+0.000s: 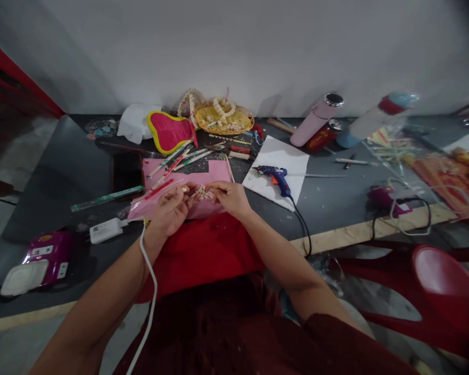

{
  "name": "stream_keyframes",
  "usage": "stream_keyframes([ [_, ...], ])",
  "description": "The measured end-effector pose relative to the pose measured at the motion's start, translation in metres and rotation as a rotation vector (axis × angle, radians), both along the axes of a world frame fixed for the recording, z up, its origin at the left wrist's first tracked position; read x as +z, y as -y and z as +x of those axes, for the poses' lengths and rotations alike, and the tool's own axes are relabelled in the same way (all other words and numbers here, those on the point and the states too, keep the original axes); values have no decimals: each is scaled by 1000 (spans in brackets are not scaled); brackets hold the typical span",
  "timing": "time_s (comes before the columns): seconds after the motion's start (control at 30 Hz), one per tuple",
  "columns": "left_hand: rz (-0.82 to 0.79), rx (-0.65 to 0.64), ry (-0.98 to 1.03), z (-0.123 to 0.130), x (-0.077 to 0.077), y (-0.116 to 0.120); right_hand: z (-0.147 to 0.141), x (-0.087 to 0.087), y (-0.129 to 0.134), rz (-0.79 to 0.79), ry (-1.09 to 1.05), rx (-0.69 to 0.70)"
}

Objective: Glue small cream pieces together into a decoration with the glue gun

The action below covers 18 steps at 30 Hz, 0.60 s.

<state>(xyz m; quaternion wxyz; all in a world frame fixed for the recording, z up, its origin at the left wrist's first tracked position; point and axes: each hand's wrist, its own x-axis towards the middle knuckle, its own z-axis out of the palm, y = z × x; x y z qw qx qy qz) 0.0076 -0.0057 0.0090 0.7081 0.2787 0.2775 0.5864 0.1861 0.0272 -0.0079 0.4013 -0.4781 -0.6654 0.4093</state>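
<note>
Between my hands is a small flower-shaped ornament (203, 193) made of pale, seed-like pieces. My right hand (231, 199) pinches its right side between thumb and fingertips. My left hand (170, 209) is closed at its left, with a small pale piece (185, 189) at the thumb and forefinger; the other fingers reach toward the ornament, but I cannot tell whether they touch it. Both hands are over a pink sheet (218, 171) at the table's front edge. A blue glue gun (277, 178) lies on a white pad (266, 151) to the right.
Behind the sheet stands a yellow basket (207, 126) of pale pieces, beside a pink-and-yellow pouch (171, 134). Wrapped sticks (172, 165) and a phone (127, 172) lie left. A pink flask (316, 120) and red can (325, 135) stand right. A white cable (151, 276) crosses my left forearm.
</note>
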Motion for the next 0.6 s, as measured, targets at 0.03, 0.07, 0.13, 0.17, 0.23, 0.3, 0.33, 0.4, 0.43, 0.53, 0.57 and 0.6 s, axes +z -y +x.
stream_keyframes([
  [0.03, 7, -3, 0, 0, 0, 0, 0, 0, 1, 3, 14, -2],
  [0.07, 12, -3, 0, 0, 0, 0, 0, 1, 1, 12, 31, 1],
  [0.13, 9, 0, -2, 0, 0, 0, 1, 4, 2, 33, 54, 5],
  [0.17, 1, 2, -3, 0, 1, 0, 2, 5, 2, 41, 53, 4],
  [0.23, -19, 14, 0, 1, 3, 1, 6, 9, 0, 60, 26, -18],
  [0.3, -33, 27, 7, 2, 4, 1, 9, 13, -3, 94, -4, -49],
  [0.33, -37, 28, 8, 2, 5, 1, 11, 14, -4, 111, -12, -56],
  [0.4, -43, 25, 4, 2, 5, 1, 12, 16, -5, 131, -16, -49],
  [0.43, -46, 23, 1, 2, 5, 1, 12, 16, -5, 131, -15, -40],
  [0.53, -58, 22, -9, 2, 3, 1, 10, 16, -4, 119, -20, -28],
  [0.57, -58, 22, -10, 2, 2, 1, 8, 16, -3, 113, -24, -27],
  [0.6, -56, 18, -10, 1, 2, 1, 8, 16, -2, 107, -29, -26],
])
